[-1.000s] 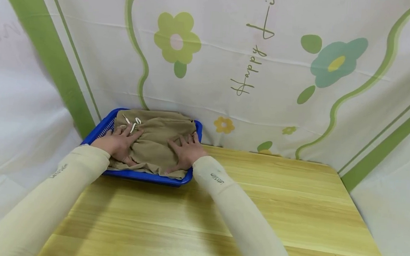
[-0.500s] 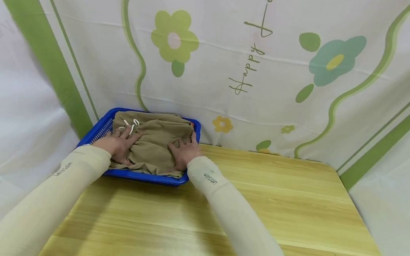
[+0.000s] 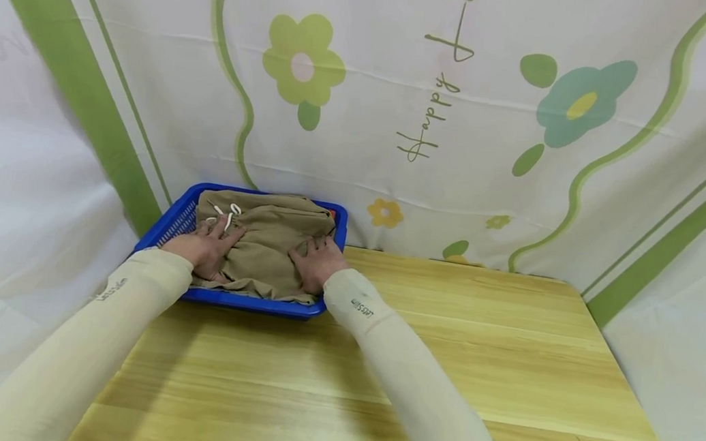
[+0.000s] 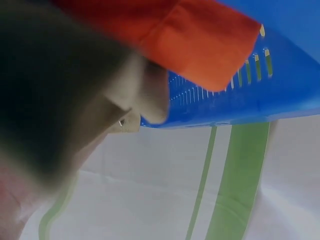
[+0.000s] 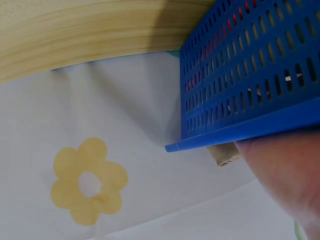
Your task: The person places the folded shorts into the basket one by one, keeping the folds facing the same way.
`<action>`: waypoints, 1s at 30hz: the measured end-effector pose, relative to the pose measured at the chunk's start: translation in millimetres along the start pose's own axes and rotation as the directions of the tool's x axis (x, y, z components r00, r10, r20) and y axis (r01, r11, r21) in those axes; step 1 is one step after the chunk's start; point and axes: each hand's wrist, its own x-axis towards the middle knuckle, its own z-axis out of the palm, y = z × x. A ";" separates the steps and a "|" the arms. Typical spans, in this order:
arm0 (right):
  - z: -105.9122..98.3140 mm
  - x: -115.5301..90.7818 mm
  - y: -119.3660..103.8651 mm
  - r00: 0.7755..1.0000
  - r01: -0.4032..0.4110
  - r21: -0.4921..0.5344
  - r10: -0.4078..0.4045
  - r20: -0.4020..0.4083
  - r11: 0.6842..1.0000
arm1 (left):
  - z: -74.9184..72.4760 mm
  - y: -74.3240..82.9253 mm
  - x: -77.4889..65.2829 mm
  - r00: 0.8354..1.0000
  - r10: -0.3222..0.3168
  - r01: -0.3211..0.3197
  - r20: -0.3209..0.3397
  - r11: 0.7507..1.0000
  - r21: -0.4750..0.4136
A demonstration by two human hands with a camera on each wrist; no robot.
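Observation:
A folded khaki garment (image 3: 268,245) with a white drawstring (image 3: 230,215) lies in a blue plastic basket (image 3: 249,301). My left hand (image 3: 200,247) rests on its left part, fingers spread beside the drawstring. On the right part my right hand (image 3: 319,262) presses down, its thumb pointing inward and its fingertips partly lost in the folds. Orange cloth (image 4: 205,42) shows inside the basket in the left wrist view, under the khaki fabric. In the right wrist view, part of the right hand (image 5: 287,175) lies over the rim of the slotted basket wall (image 5: 240,70).
The basket stands at the far left of a wood-grain table (image 3: 442,350), close to a white curtain (image 3: 360,112) printed with flowers. White cloth with green stripes (image 3: 84,113) hangs along the left side, and more hangs on the right.
My right hand has drawn slightly inward and its fingers have tucked closer into the garment's right side. The left hand stays nearly in place. A bit of orange now shows at the back right corner.

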 end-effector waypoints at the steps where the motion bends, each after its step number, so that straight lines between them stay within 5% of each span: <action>1: 0.7 0.6 0.5 1.000 0.002 0.002 -0.002 0.004 1.000 | 0.1 0.2 0.4 1.000 0.004 -0.004 -0.003 1.000 -0.001; 8: 7.2 4.6 4.4 1.000 0.005 0.019 -0.005 0.000 1.000 | -0.2 0.4 3.7 1.000 0.003 -0.003 0.009 0.998 -0.065; 16: 15.4 7.9 9.9 0.990 0.055 0.170 -0.031 -0.138 0.984 | 2.8 -3.4 5.1 0.999 0.028 -0.033 -0.041 0.992 -0.122; 23: 12.0 -1.2 18.2 0.979 0.140 0.344 -0.077 -0.191 0.928 | 4.3 -7.3 2.8 0.988 0.059 -0.084 -0.146 0.982 -0.169; 30: 9.4 -19.4 29.7 0.966 0.180 0.494 -0.059 -0.250 0.851 | -9.5 0.3 -10.3 0.972 0.088 -0.131 -0.219 0.973 -0.190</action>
